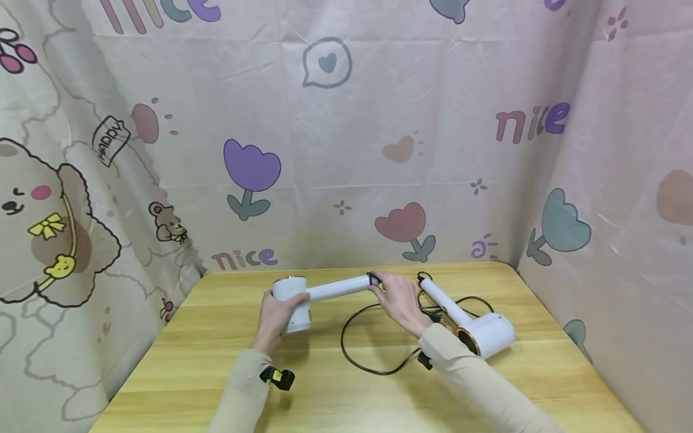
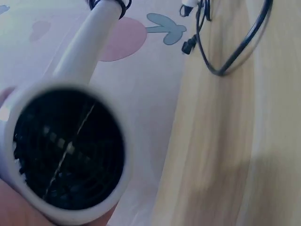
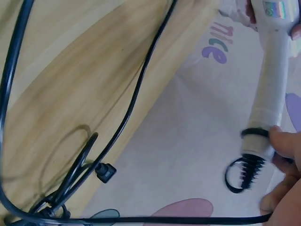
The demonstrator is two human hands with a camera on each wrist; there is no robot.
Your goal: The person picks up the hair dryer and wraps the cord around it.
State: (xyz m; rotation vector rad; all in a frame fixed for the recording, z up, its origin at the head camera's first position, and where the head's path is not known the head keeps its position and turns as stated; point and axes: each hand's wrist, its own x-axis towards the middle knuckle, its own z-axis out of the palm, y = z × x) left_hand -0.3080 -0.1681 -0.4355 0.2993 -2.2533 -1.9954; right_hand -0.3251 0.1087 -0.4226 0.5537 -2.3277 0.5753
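Observation:
A white hair dryer [image 1: 337, 290] is held up above the wooden table with its handle pointing right. My left hand [image 1: 275, 316] grips its barrel, thumb across the front. With the thumb and fingers of my right hand [image 1: 399, 300] I pinch the handle's far end, where a black band [image 3: 255, 133] circles it. A ribbed cord sleeve [image 3: 252, 169] with a small loop sticks out of that end. The dryer's round dark opening [image 2: 70, 150] fills much of the left wrist view. Its black cord [image 3: 169, 220] runs to my right hand's fingers.
A second white hair dryer [image 1: 495, 334] lies on the table [image 1: 206, 337] beyond my right forearm, with cord coiled around it. A loop of black cord [image 1: 346, 349] lies in the middle. A small black plug end [image 3: 106, 173] rests near the coil. Printed curtains [image 1: 335, 150] surround the table.

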